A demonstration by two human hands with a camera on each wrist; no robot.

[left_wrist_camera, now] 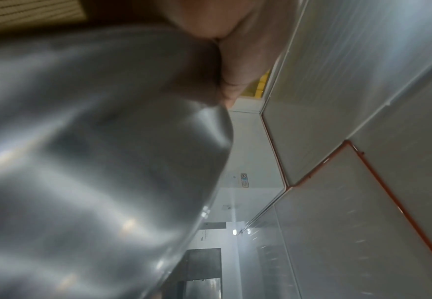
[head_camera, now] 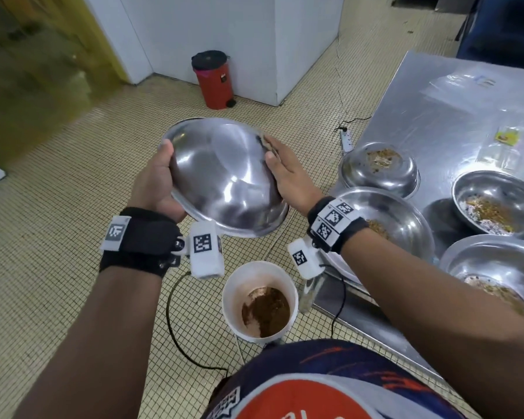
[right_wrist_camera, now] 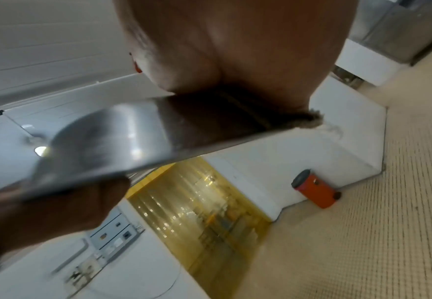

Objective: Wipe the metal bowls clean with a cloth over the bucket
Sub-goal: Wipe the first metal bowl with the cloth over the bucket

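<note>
A metal bowl [head_camera: 221,176] is held tilted above the floor, its shiny outside and flat base towards me. My left hand [head_camera: 155,182] grips its left rim, thumb on the outside, fingers hidden behind. My right hand [head_camera: 285,167] lies flat on the bowl's right edge with straight fingers, pressing a frayed cloth [head_camera: 265,142] against the metal. The right wrist view shows that cloth [right_wrist_camera: 312,121] poking out under the palm on the bowl [right_wrist_camera: 112,137]. In the left wrist view the bowl [left_wrist_camera: 94,161] fills the left side. A white bucket [head_camera: 242,285] with brown residue stands on the floor below.
A steel table [head_camera: 436,122] at the right carries several dirty metal bowls, one overturned [head_camera: 378,167] and one upright [head_camera: 496,201] with food scraps. A red pedal bin [head_camera: 214,80] stands by the white wall. A black cable [head_camera: 176,328] loops on the tiled floor.
</note>
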